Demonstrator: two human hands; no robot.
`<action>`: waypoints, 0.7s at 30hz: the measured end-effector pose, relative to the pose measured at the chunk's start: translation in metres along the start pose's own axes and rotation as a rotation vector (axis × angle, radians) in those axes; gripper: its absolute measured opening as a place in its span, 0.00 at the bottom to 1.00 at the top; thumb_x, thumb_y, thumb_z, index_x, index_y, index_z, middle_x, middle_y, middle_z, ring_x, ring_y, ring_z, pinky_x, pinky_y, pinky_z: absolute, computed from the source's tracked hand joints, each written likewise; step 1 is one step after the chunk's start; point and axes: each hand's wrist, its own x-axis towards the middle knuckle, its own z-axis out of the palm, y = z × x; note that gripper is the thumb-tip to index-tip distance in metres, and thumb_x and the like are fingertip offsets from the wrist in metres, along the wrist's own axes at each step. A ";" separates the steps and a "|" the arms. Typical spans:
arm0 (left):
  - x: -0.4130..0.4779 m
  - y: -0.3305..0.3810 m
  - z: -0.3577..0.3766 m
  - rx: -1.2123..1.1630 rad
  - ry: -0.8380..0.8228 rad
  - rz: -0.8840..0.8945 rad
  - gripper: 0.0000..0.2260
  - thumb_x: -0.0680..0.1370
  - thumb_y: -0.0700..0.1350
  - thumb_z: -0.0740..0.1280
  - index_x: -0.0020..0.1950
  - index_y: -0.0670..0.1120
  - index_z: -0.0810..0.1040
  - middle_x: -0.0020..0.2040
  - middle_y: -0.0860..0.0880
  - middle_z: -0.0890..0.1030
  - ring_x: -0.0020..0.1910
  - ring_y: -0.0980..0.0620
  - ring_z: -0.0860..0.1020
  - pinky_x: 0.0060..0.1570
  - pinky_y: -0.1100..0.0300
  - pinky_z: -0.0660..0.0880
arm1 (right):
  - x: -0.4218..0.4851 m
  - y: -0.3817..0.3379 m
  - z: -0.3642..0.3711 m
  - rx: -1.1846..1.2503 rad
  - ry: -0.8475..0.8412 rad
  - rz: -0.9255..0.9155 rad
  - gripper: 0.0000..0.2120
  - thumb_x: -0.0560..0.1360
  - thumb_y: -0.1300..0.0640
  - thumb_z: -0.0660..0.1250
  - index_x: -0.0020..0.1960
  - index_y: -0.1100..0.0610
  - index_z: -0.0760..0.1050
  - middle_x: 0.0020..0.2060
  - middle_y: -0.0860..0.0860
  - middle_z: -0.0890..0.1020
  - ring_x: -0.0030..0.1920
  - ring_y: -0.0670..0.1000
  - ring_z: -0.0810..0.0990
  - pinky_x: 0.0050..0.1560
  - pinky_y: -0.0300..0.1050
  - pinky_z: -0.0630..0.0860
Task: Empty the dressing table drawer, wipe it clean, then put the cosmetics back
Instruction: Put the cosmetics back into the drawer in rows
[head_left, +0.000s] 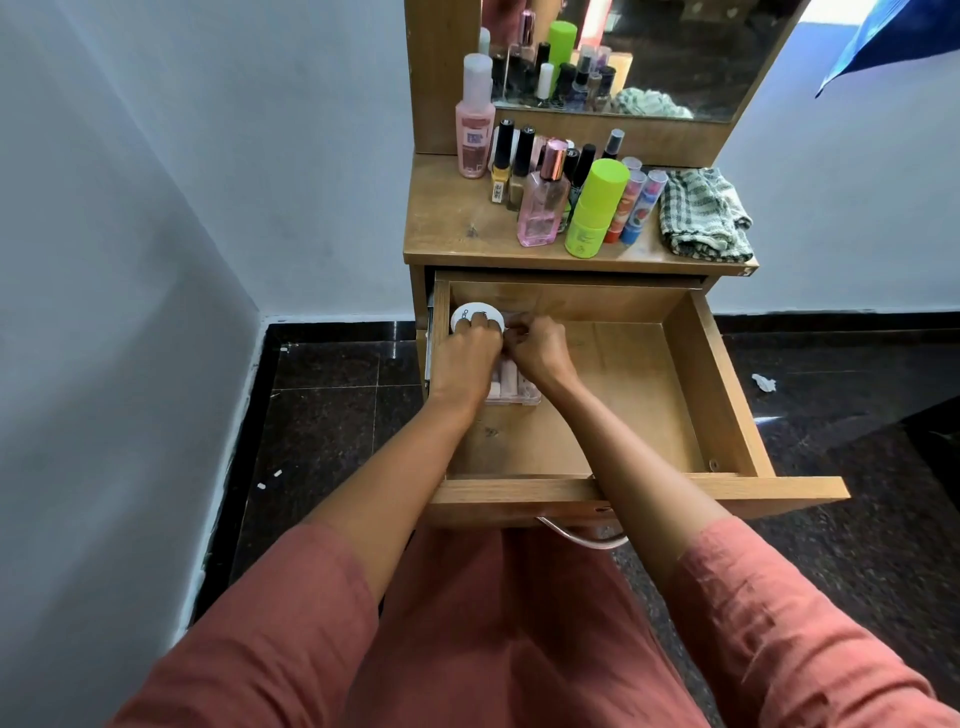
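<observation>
**2 hands at the drawer's back-left corner**

The left hand (470, 358) curls its fingers over a round white compact (474, 313) in the back-left corner of the open wooden drawer (727, 374). The right hand (540, 351) sits against it with fingers bent; whether they pinch anything cannot be told. Under both wrists lies a clear plastic case (517, 392) holding pale pink tubes. Above, on the grained tabletop (452, 223), stand a square pink glass bottle (540, 215), a lime-green cylinder (592, 213) and slim nail polishes (501, 166), beside a folded checked cloth (706, 215).
</observation>
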 end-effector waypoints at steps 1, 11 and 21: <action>0.000 0.000 0.001 0.002 0.015 -0.001 0.17 0.77 0.32 0.58 0.66 0.37 0.68 0.64 0.38 0.72 0.64 0.42 0.71 0.60 0.53 0.74 | 0.001 -0.002 0.001 0.003 0.006 -0.003 0.15 0.72 0.70 0.57 0.55 0.66 0.78 0.51 0.62 0.82 0.47 0.54 0.79 0.36 0.31 0.66; 0.002 -0.001 0.007 -0.037 0.067 -0.022 0.18 0.78 0.33 0.57 0.68 0.38 0.65 0.65 0.39 0.71 0.65 0.43 0.70 0.61 0.53 0.73 | -0.003 -0.002 0.005 0.022 0.018 -0.025 0.15 0.71 0.70 0.58 0.54 0.65 0.79 0.49 0.63 0.83 0.49 0.57 0.80 0.40 0.36 0.68; 0.020 0.002 -0.048 -0.751 0.495 0.040 0.11 0.76 0.32 0.62 0.57 0.37 0.74 0.55 0.40 0.77 0.52 0.46 0.77 0.49 0.58 0.74 | -0.013 -0.035 -0.061 0.125 0.510 -0.332 0.09 0.71 0.62 0.70 0.49 0.65 0.75 0.41 0.55 0.78 0.39 0.46 0.73 0.42 0.32 0.72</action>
